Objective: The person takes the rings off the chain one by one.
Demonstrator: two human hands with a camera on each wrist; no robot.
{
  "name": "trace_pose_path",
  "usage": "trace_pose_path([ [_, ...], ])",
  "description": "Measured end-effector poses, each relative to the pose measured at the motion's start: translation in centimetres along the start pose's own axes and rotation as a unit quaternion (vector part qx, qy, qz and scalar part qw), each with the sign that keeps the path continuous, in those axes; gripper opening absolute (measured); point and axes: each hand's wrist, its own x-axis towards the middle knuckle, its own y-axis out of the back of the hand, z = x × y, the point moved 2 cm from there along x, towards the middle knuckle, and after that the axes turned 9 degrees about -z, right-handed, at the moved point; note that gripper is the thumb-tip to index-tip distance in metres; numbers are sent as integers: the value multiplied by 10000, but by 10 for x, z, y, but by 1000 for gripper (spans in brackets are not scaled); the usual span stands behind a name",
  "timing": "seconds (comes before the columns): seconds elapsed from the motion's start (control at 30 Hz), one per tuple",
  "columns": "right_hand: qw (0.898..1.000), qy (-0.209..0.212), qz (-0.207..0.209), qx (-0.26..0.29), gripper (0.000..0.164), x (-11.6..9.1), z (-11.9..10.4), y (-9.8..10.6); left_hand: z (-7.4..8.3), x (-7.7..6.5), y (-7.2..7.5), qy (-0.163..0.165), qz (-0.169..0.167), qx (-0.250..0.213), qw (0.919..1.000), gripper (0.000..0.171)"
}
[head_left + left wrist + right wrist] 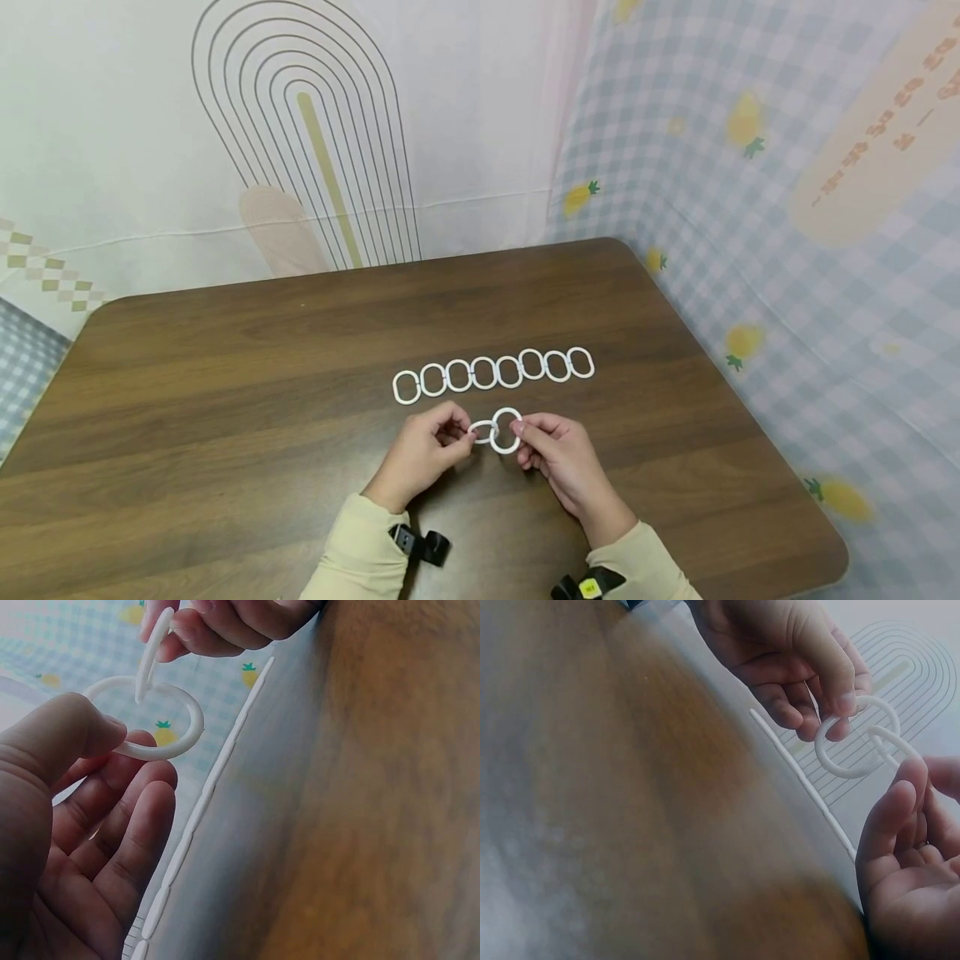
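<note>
My left hand pinches a white plastic ring between thumb and fingers. With thumb and fingertips, my right hand holds a second white ring. The two rings pass through each other, held above the table in front of me. In the right wrist view, the left hand is seen across from the right one, its thumb on its ring. Just beyond both hands lies a row of several white oval rings, set side by side flat on the table.
The brown wooden table has rounded corners. A white cloth with an arch pattern hangs behind it, and a checked cloth with pineapples hangs along the right. Black straps with small devices sit at both wrists.
</note>
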Motion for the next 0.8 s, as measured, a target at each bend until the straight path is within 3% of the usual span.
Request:
trace_pose_path([
  [0.43,10000,47,55,-2,6,0,0,0,0,1,1,-101,161,1,9998,16],
  [0.8,9998,73,-4,-186,14,0,-1,1,0,1,3,76,268,-149,9995,11],
])
